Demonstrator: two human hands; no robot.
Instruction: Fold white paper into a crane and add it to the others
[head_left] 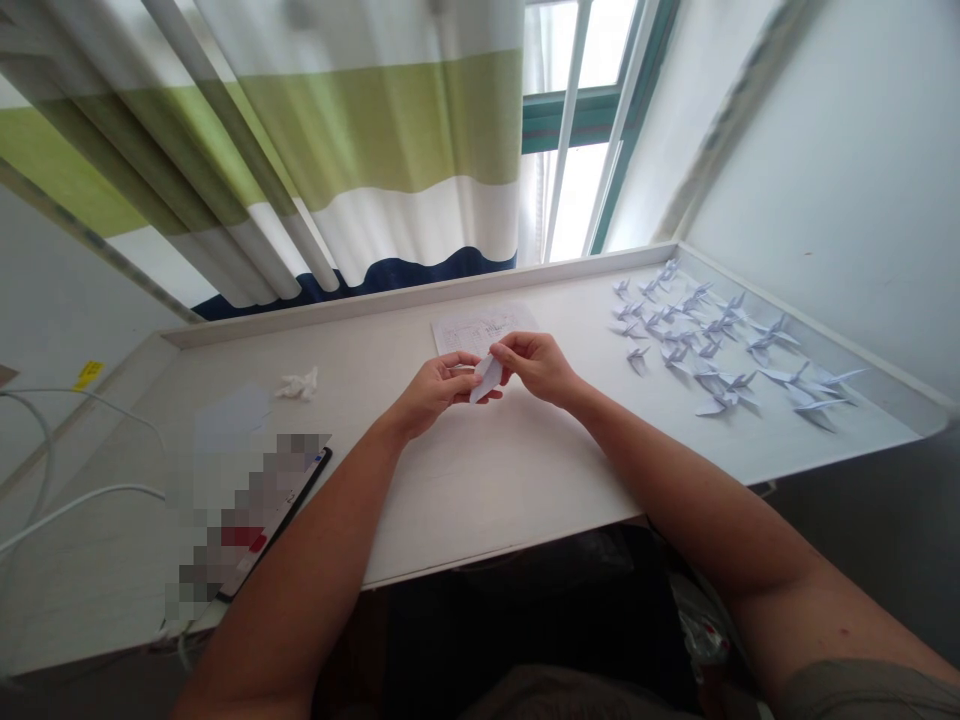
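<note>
Between my two hands, above the middle of the desk, is a small folded piece of white paper. My left hand pinches its lower left side, thumb on top and fingers beneath. From the right, my right hand grips the upper edge between thumb and fingertips. The paper is narrow and pointed at the bottom; its finer folds are too small to make out. Just beyond my hands lies a printed sheet, partly covered by them. Several folded white paper cranes stand grouped on the right part of the desk.
The white desk has a raised rim along its back and right. At left are a crumpled tissue, pale paper sheets, a blurred-out dark-edged tablet-like device and white cables. A striped curtain hangs behind.
</note>
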